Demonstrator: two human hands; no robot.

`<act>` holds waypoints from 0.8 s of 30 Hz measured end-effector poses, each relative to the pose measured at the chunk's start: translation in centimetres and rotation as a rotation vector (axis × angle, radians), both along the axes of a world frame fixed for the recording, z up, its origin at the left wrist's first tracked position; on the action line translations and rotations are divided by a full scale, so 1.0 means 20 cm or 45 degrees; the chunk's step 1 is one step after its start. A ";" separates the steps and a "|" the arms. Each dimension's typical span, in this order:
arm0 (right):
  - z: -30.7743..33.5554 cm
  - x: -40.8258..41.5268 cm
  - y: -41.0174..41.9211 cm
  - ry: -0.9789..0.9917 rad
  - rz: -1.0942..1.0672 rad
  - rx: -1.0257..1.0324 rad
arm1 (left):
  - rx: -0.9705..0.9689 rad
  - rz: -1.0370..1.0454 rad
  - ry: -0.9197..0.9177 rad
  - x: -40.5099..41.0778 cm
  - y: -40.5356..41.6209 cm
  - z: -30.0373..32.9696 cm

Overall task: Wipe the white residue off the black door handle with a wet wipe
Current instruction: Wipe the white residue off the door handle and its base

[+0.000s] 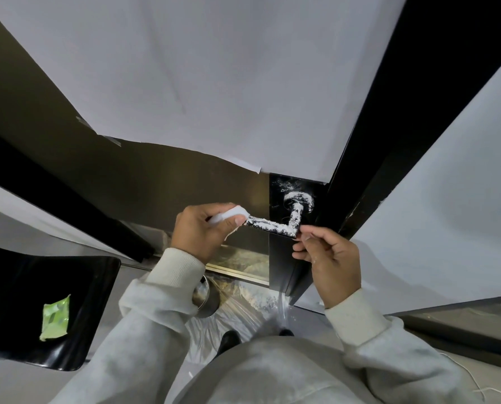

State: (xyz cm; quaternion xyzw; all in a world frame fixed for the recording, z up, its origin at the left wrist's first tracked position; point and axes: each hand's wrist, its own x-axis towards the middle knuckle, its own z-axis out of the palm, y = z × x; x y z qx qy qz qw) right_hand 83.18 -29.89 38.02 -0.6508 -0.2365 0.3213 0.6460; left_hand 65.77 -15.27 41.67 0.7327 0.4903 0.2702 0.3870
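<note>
The black door handle (275, 225) juts from a black plate (281, 188) on the door, and white residue covers its lever, neck and round base. My left hand (205, 231) grips a folded white wet wipe (229, 214) around the lever's free left end. My right hand (328, 258) sits just right of the handle's bend, its fingertips touching the corner and the other fingers curled, with white specks on the skin.
A green wet-wipe pack (55, 317) lies on a black chair seat (16, 301) at lower left. A metal bowl (205, 295) stands on clear plastic sheeting (243, 313) with spilled white powder on the floor below the handle. White paper (202, 83) covers the door.
</note>
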 end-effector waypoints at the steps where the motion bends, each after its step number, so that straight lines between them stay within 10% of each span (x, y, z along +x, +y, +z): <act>1: 0.00 -0.01 0.01 0.005 -0.013 0.000 | -0.006 0.025 0.005 0.01 0.00 0.01; 10: 0.02 -0.03 0.01 0.020 -0.075 -0.006 | 0.232 -0.193 0.013 -0.04 0.01 -0.02; 18: 0.01 -0.02 0.01 0.036 -0.056 0.004 | -0.874 0.157 -0.625 -0.01 0.09 0.01; 24: 0.01 -0.02 0.01 0.026 -0.037 -0.002 | -1.260 0.514 -1.119 0.03 -0.08 -0.02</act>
